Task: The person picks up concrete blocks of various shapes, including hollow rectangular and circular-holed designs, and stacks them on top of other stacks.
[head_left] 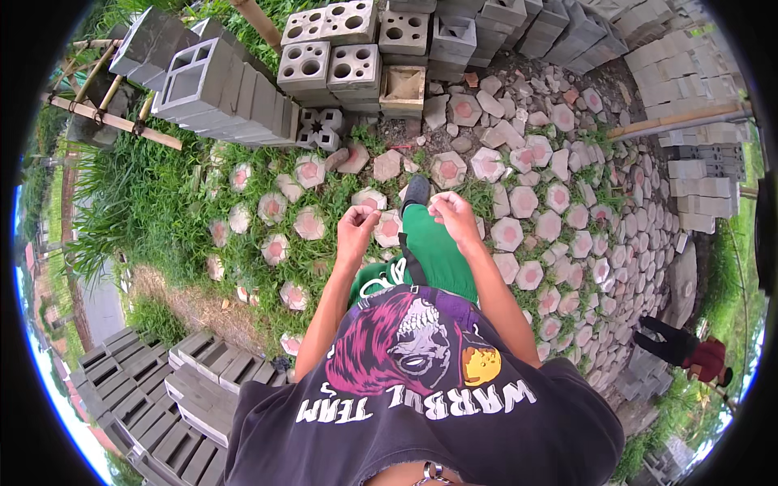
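Fingers of the left grip (355, 228) and right grip (456, 219) curl toward their thumbs; whether they pinch anything, I cannot tell. Between and below both, nearer the left, lies a grey hexagonal concrete paver with a reddish centre (388, 230). A dark grey shoe (416, 190) shows between them; grey concrete blocks with round holes (354, 66) stand well beyond.

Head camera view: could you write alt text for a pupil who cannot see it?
The wearer's left hand and right hand, half curled, are held apart above grass and hexagonal paving stones. Grey concrete blocks stand stacked ahead and at lower left, and another person in a red top is at the far right.
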The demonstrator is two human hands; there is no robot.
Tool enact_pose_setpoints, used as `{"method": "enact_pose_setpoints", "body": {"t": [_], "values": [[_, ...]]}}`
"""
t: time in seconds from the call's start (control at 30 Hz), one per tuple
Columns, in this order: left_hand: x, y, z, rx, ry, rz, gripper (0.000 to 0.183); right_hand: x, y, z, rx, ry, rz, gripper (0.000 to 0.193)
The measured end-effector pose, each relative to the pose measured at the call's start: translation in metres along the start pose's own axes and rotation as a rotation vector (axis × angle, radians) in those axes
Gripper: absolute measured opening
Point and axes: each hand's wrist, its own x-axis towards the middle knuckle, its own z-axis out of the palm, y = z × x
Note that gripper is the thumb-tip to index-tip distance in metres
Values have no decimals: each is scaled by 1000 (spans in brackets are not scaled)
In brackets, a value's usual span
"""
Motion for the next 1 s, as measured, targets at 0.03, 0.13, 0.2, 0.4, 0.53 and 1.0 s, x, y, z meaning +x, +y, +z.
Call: {"method": "enact_pose_setpoints", "body": {"t": [0.03, 0.13, 0.2, 0.4, 0.53, 1.0], "values": [[13, 16, 7, -24, 33, -17, 15, 20, -18, -2, -42, -15, -2, 22], [63, 39, 24, -78, 81, -35, 18, 74, -54, -14, -61, -23, -18, 22], [92, 53, 38, -26, 77, -91, 24, 103, -66, -24, -74, -24, 15, 23], [183, 76, 69, 17, 49, -230, 34, 189, -81, -48, -131, 1, 234, 24], [274, 61, 76, 53, 16, -242, 35, 261, -88, -52, -134, 21, 300, 24], [692, 23, 125, 745, 218, 372, 63, 680, -64, -24, -295, 379, 170, 57]]}}
